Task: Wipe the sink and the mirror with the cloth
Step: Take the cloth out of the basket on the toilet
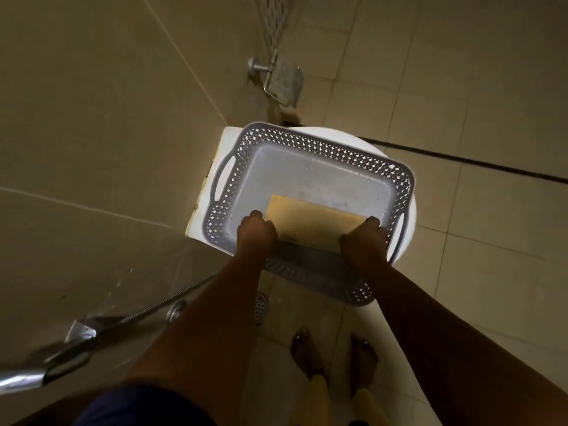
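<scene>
A flat yellow cloth (pixel 310 218) lies spread in a grey perforated plastic basket (pixel 307 142), over its near wall. The basket rests on a white toilet (pixel 227 139). My left hand (pixel 256 233) grips the cloth's near left corner, fingers closed on it. My right hand (pixel 364 239) grips the near right corner the same way. No sink or mirror is in view.
A chrome toilet-paper holder (pixel 281 78) juts from the tiled wall at the back. A metal spray hose and fitting (pixel 76 339) hang on the wall at the lower left. A floor drain (pixel 261 305) and my bare feet (pixel 335 358) are on the tiled floor below.
</scene>
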